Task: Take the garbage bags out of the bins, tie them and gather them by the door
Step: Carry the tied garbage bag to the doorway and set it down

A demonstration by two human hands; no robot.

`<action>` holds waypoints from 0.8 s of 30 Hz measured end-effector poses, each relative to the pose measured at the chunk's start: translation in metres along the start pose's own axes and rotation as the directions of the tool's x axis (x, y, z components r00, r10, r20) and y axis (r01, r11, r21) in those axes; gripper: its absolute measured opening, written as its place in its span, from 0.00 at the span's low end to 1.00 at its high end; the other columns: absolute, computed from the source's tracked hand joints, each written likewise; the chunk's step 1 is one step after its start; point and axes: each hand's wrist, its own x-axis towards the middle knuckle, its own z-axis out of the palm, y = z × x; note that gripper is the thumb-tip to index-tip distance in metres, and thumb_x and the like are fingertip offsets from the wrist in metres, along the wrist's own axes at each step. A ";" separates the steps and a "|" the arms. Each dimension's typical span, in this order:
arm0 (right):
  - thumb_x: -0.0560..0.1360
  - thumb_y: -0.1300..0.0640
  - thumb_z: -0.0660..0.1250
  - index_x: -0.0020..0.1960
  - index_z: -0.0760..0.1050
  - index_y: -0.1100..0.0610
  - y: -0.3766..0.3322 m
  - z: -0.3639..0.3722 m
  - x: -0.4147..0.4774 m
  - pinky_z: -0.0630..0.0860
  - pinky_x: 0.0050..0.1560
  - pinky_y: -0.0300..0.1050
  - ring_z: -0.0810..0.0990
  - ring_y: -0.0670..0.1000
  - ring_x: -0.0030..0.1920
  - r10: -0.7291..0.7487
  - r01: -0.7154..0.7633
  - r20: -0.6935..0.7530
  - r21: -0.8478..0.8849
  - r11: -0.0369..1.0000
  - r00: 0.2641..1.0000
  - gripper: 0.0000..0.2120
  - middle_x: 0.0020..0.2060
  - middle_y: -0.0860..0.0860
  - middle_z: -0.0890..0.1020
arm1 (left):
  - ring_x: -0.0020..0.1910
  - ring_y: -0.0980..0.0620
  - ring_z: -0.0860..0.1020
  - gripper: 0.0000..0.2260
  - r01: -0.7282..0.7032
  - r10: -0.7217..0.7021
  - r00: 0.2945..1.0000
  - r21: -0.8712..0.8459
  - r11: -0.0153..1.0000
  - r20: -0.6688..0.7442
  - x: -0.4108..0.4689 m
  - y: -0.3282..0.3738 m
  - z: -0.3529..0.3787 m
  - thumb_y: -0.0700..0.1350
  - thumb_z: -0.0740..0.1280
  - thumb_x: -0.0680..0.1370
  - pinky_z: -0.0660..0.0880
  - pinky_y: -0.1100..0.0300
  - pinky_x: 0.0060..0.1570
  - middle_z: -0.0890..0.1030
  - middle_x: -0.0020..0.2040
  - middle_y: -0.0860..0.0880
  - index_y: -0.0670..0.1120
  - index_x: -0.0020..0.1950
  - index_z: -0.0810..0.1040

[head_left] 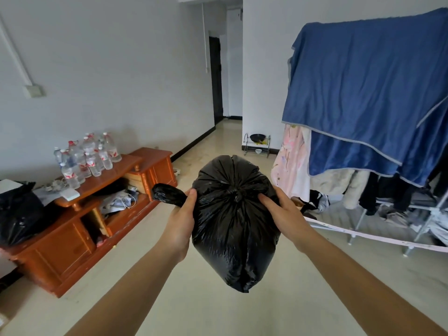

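The person stands in the middle of the room with both arms out, holding a black garbage bag [232,238] up in the air, clear of the pale floor [169,299]. The bag is full and rounded, its neck gathered into a knot [236,194] that faces the person. The left hand [180,214] is clamped round a twisted tail [167,194] of plastic that sticks out to the left of the knot. The right hand [281,209] grips the bag's other shoulder, thumb pressed into the plastic just beside the knot, fingers curled behind it.

To the left, against the wall, a low orange-brown wooden cabinet [72,243] carries a cluster of clear water bottles [87,156], and a second black bag [19,214] sits on its near end. To the right, a blue blanket [363,93] hangs over a clothes rack [358,221]. Straight ahead, well beyond the bag, a hallway leads to a dark door [215,78].
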 end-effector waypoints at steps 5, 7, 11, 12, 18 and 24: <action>0.76 0.38 0.64 0.66 0.71 0.36 0.033 -0.001 0.168 0.68 0.50 0.32 0.74 0.30 0.54 -0.016 0.015 0.029 0.026 1.000 0.999 0.18 0.54 0.28 0.77 | 0.53 0.60 0.83 0.11 -0.025 0.025 1.000 0.031 0.999 -0.012 0.166 -0.010 0.032 0.57 0.60 0.83 0.73 0.58 0.55 0.86 0.52 0.59 0.58 0.57 0.80; 0.77 0.39 0.64 0.67 0.71 0.37 0.036 -0.005 0.240 0.69 0.50 0.32 0.75 0.31 0.55 -0.023 0.021 0.051 0.044 0.999 0.998 0.19 0.55 0.29 0.77 | 0.54 0.59 0.83 0.11 -0.034 0.035 0.999 0.032 0.999 -0.023 0.232 -0.006 0.048 0.57 0.60 0.83 0.73 0.57 0.59 0.86 0.52 0.58 0.57 0.57 0.81; 0.77 0.38 0.65 0.69 0.70 0.39 0.026 -0.004 0.366 0.70 0.51 0.34 0.75 0.31 0.55 -0.025 0.021 0.076 0.048 0.999 0.997 0.21 0.57 0.31 0.78 | 0.61 0.54 0.80 0.16 -0.048 0.051 0.997 0.041 0.998 -0.055 0.348 0.013 0.065 0.58 0.61 0.82 0.71 0.51 0.68 0.84 0.60 0.54 0.55 0.67 0.77; 0.77 0.38 0.64 0.69 0.70 0.39 0.022 -0.001 0.396 0.70 0.51 0.35 0.75 0.32 0.55 -0.025 0.022 0.080 0.044 0.999 0.996 0.22 0.57 0.32 0.77 | 0.62 0.53 0.80 0.18 -0.037 0.040 0.997 0.038 0.999 -0.070 0.376 0.018 0.067 0.58 0.61 0.82 0.70 0.49 0.70 0.83 0.62 0.53 0.53 0.69 0.76; 0.76 0.37 0.64 0.69 0.69 0.38 0.027 0.026 0.565 0.70 0.51 0.35 0.75 0.34 0.57 -0.038 0.037 0.125 0.010 0.999 0.991 0.22 0.57 0.30 0.77 | 0.60 0.52 0.81 0.18 -0.014 0.016 0.993 0.017 1.000 -0.120 0.544 0.023 0.066 0.58 0.62 0.82 0.71 0.48 0.69 0.84 0.59 0.50 0.50 0.68 0.76; 0.76 0.37 0.64 0.67 0.71 0.36 0.043 0.071 0.752 0.72 0.54 0.38 0.77 0.34 0.56 -0.082 0.087 0.136 -0.030 0.996 0.987 0.20 0.56 0.31 0.79 | 0.63 0.48 0.79 0.33 0.004 -0.007 0.991 -0.021 1.000 -0.131 0.739 0.013 0.046 0.65 0.65 0.77 0.71 0.46 0.70 0.80 0.66 0.48 0.47 0.76 0.67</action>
